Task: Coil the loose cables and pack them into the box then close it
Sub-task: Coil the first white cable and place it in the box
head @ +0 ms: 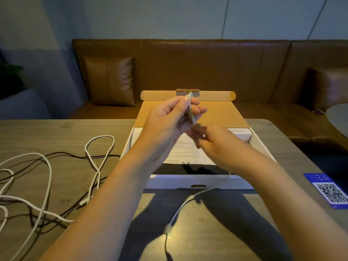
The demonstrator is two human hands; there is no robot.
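My left hand (169,117) holds a small coil of white cable (190,108) upright above the open box. Just below it, my right hand (209,140) pinches the same cable, whose loose tail (185,202) hangs down over the box's front wall onto the table. The white cardboard box (197,182) sits in front of me with its brown lid (222,113) folded back. A printed sheet (188,149) and a dark item lie inside. Several loose white and black cables (47,178) sprawl on the table to the left.
A blue card with a QR code (329,191) lies on the wooden table (66,132) at the right. A brown leather bench (188,63) with cushions runs behind the table. A round table edge (339,117) shows at far right.
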